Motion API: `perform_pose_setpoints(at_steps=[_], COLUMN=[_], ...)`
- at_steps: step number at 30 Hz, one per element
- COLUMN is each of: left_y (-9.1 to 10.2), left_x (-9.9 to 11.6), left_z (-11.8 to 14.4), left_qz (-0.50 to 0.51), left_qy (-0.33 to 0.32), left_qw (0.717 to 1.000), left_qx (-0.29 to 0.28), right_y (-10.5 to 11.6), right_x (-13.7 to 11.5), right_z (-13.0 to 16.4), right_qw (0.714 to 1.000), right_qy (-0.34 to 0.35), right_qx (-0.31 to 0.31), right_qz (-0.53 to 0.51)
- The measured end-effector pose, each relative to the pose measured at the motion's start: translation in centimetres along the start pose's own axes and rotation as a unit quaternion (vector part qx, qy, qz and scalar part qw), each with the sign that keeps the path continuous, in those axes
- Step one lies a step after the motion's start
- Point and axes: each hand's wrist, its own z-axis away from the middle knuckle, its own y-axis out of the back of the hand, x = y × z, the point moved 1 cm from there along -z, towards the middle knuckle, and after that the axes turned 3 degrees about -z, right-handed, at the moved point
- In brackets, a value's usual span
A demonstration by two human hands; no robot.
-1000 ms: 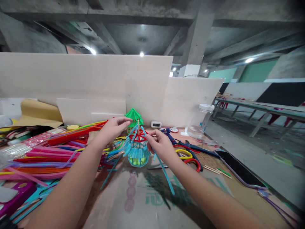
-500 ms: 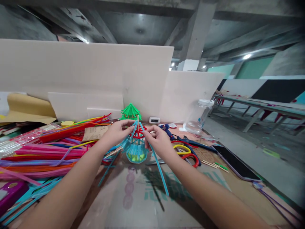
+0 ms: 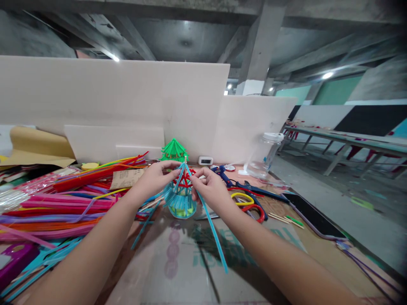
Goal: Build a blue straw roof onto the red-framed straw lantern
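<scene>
Both forearms are reaching forward over the table [image 3: 190,271]; the left hand [image 3: 155,178] is pinching the top of the blue straw model [image 3: 180,195] from its left, while the right hand [image 3: 210,186] is pinching a long blue straw [image 3: 213,237] against the model's right side; the model is standing mid-table; a clear jar [image 3: 265,157] is standing well right, contents unclear; a straw pile [image 3: 63,199] is crowding the left; scissors [image 3: 251,205] are lying just right.

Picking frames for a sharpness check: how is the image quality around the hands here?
Head view: left hand, right hand and blue straw model fairly sharp; edges wide-angle stretched, corners dark; ceiling lamps flare; glossy cardboard mirrors them.
</scene>
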Motion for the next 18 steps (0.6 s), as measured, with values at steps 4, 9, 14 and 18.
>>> perform_pose_setpoints(at_steps=[4, 9, 14, 18], left_y=[0.07, -0.04, 0.06, 0.12], left_x=[-0.07, -0.15, 0.10, 0.11], left_z=[-0.07, -0.13, 0.00, 0.06], left_qz=[-0.006, -0.011, -0.014, -0.017], left_qy=[0.002, -0.002, -0.001, 0.000], left_qw=[1.000, 1.000, 1.000, 1.000], left_qx=[-0.006, -0.007, -0.005, -0.005], right_y=[0.00, -0.03, -0.10, -0.13], right_x=[-0.09, -0.09, 0.03, 0.04], right_z=[0.06, 0.09, 0.05, 0.13], right_qw=[1.000, 1.000, 1.000, 1.000], right_qy=[-0.001, 0.000, 0.003, 0.007], right_qx=[-0.006, -0.003, 0.000, 0.002], right_qz=[-0.004, -0.007, -0.007, -0.006])
